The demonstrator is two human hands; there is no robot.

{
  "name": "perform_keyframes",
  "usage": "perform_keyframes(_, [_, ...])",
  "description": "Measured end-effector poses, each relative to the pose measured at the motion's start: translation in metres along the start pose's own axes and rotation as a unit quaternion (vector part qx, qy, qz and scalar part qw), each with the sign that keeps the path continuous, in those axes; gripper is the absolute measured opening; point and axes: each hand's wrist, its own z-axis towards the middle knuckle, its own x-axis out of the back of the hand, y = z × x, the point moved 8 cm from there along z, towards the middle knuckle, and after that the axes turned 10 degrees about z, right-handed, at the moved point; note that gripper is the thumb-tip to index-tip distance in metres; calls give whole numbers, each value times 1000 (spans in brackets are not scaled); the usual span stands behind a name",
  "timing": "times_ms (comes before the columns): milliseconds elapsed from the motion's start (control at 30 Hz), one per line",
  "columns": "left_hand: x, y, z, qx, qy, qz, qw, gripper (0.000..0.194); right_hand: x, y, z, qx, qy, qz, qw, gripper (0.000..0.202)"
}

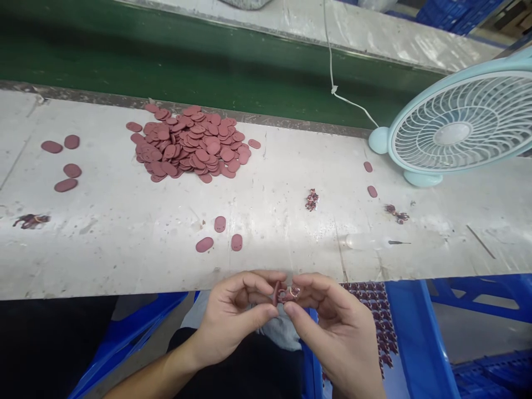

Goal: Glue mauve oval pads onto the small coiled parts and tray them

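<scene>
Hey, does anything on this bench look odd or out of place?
Nothing serious stands out. Two reddish ovals lie near the fan, apart from the main pile, so they look stray. A thin dark stick also lies slantwise at the right, unlike the pieces nearby.

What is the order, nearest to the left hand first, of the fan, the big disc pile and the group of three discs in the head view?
1. Group of three discs: just beyond the left hand.
2. Big disc pile: farther back, slightly left.
3. Fan: far right.
</scene>
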Motion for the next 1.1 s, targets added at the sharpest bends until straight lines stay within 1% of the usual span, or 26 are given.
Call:
perform_keyframes(67, [2, -1, 0, 6, 7, 17, 1000, 13, -2, -2, 3, -5, -21, 0, 1000, 26])
perform_keyframes(167, [3, -1, 1, 17, 10, 29, 999, 9, -3, 0, 5, -34, -52, 34, 997, 20])
perform_keyframes(333, [1, 1, 3, 9, 16, 35, 999, 5, -2, 8, 8, -85, -60, 93, 990, 20])
perform_keyframes(467, [0, 1, 1, 12, 19, 38, 999, 7, -5, 17, 14, -121, -66, 163, 977, 16])
perform_keyframes(600, [1, 1, -1, 10, 28, 45, 999, 8, -5, 21, 16, -124, -56, 187, 973, 16])
perform_keyframes(767, [2, 4, -1, 1, 36, 61, 998, 7, -5, 23, 13, -119, -53, 186, 974, 15])
perform_keyframes(967, [0, 11, -1, -26, 25, 108, 994, 11, -4, 20, 11, -93, -56, 176, 978, 13])
perform_keyframes(1100, [1, 12, 0, -27, 30, 126, 991, 10, -4, 22, 10, -91, -62, 187, 976, 13])
